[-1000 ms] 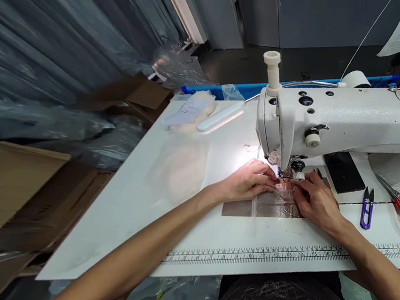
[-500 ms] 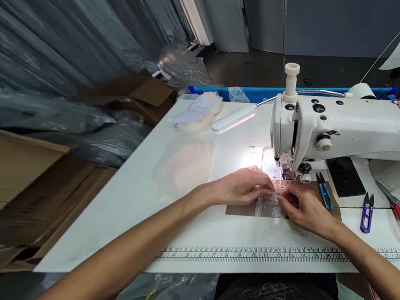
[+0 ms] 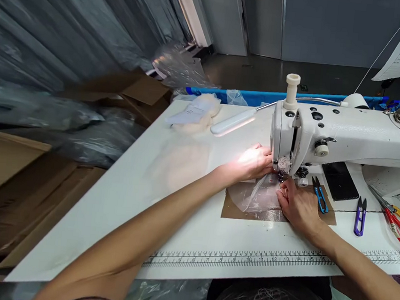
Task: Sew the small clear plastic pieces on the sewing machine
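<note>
A white sewing machine (image 3: pixel 357 137) has its needle and presser foot (image 3: pixel 282 176) lowered close to a piece of sheer, pale fabric (image 3: pixel 264 198). My left hand (image 3: pixel 253 162) is at the left of the machine head, in bright lamp light, its fingers closed on the fabric's far part; the fingertips are partly hidden. Just right of the presser foot, my right hand (image 3: pixel 299 204) has its fingers curled and pinched at the fabric's right edge. Under the fabric lies a brown sheet (image 3: pixel 231 208) on the white table (image 3: pixel 186 215).
Blue thread snips (image 3: pixel 320 195) lie right beside my right hand, with a black phone (image 3: pixel 340 181), purple snips (image 3: pixel 360 216) and red- and yellow-handled scissors (image 3: pixel 396 221) further right. A lamp (image 3: pixel 233 121) reaches over the table. Cardboard boxes (image 3: pixel 14 207) stand at the left.
My left hand has moved away from me, to beside the machine head. The sheer fabric now spreads wider in front of the presser foot. My right hand has moved slightly toward the foot.
</note>
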`<action>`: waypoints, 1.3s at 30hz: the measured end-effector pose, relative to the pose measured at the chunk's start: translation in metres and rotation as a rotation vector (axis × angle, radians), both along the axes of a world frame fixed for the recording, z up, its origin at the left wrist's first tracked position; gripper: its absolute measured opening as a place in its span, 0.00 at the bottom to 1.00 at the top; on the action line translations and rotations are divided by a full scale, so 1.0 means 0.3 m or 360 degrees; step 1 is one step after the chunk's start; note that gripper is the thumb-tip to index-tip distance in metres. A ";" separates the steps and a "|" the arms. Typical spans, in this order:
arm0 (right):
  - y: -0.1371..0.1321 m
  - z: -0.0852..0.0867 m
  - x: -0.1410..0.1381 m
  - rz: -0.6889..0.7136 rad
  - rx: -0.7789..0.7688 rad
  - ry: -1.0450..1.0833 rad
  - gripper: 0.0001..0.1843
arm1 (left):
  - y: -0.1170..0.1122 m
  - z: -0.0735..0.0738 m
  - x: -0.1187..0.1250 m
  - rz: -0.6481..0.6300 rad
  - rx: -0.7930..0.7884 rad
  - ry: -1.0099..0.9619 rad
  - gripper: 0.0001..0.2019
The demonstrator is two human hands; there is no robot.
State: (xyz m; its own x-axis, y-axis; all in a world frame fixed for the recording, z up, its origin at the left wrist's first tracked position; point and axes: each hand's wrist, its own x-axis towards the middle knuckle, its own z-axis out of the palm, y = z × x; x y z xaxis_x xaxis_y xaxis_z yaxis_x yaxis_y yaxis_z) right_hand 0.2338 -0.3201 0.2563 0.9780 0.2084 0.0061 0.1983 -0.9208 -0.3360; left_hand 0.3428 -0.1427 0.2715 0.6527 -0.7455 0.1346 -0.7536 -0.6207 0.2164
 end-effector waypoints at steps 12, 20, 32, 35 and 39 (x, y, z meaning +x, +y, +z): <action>-0.042 -0.042 0.011 0.0245 0.0122 -0.0228 0.18 | 0.090 -0.059 -0.264 -0.0601 -0.0147 -0.0556 0.12; -0.106 -0.024 0.001 0.0471 0.0504 -0.0213 0.16 | 0.045 -0.072 -0.256 0.0170 -0.0579 -0.0038 0.10; -0.101 -0.049 -0.044 0.0744 0.0101 -0.0287 0.21 | 0.062 -0.092 -0.260 -0.0443 -0.0436 -0.0678 0.08; -0.103 -0.053 -0.049 0.0721 0.0101 -0.0268 0.19 | 0.063 -0.096 -0.255 -0.0496 -0.0387 -0.0675 0.09; -0.118 -0.049 -0.041 0.0737 0.0258 -0.0240 0.19 | 0.062 -0.100 -0.255 -0.0455 -0.0348 -0.0605 0.10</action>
State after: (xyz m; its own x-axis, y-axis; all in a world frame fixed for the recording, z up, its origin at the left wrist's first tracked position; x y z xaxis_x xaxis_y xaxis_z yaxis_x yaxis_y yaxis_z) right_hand 0.2214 -0.3555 0.2417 0.7690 0.6044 0.2082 0.6305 -0.6632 -0.4033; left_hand 0.2664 -0.1239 0.2414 0.3020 -0.8147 0.4950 -0.9369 -0.3497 -0.0040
